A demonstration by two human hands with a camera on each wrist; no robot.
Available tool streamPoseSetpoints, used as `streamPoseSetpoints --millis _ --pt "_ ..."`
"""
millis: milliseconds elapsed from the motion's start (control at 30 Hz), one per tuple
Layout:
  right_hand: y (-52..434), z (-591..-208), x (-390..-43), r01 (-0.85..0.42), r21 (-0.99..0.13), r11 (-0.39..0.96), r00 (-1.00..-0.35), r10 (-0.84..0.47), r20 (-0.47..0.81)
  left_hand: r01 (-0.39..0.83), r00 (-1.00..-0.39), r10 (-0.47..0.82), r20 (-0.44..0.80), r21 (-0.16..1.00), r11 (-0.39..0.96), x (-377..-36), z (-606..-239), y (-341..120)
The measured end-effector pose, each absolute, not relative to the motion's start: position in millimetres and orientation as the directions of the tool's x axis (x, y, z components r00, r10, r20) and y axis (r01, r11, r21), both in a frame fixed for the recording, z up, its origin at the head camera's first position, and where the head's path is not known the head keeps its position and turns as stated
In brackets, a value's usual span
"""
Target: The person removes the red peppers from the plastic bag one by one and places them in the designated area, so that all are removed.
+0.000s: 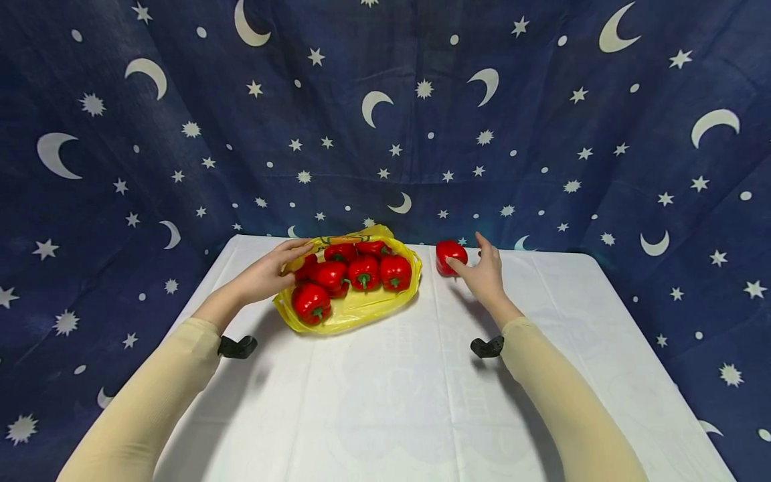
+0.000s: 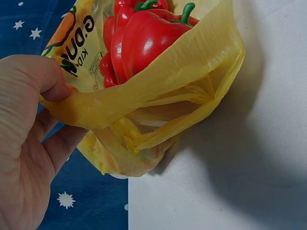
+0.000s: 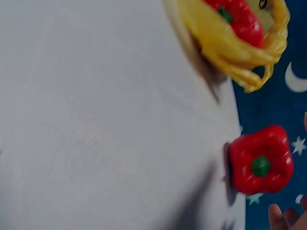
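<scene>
A yellow plastic bag (image 1: 367, 313) lies spread on the table with several red bell peppers (image 1: 364, 270) inside, their green stems showing. At the bag's left side, my left hand (image 1: 268, 273) pinches the rim between thumb and fingers, as the left wrist view shows with the bag's folded edge (image 2: 158, 96). One more red bell pepper (image 1: 449, 253) sits alone on the table, right of the bag. My right hand (image 1: 486, 278) is beside this pepper with thumb and fingers spread. In the right wrist view its fingertips (image 3: 277, 218) are apart from the lone pepper (image 3: 277, 143).
A white cloth covers the table (image 1: 373, 402). Dark blue fabric (image 1: 337, 120) with moons and stars hangs behind and at both sides, close to the table's back edge. Black wrist straps (image 1: 237, 347) stick out from both sleeves.
</scene>
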State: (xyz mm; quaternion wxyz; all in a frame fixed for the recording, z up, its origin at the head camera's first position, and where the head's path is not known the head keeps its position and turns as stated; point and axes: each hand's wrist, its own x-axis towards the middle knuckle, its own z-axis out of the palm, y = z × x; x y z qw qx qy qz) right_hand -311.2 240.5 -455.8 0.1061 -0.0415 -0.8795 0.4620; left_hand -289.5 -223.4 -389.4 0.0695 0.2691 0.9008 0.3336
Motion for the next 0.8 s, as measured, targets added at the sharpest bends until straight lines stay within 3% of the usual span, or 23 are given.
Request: streamPoseSetpoints --millis 300,800 --pt "218 -433 -299 -0.146 -0.843 0.517 -0.96 0.131 0.247 0.438 -0.845 0.532 0.054 0.639 0.632 -287 -389 -224" --pt "152 -422 -277 -0.34 -0.833 0.437 -0.939 -0.11 0.325 0.444 -0.846 0.53 0.054 0.621 0.645 -288 -389 -223"
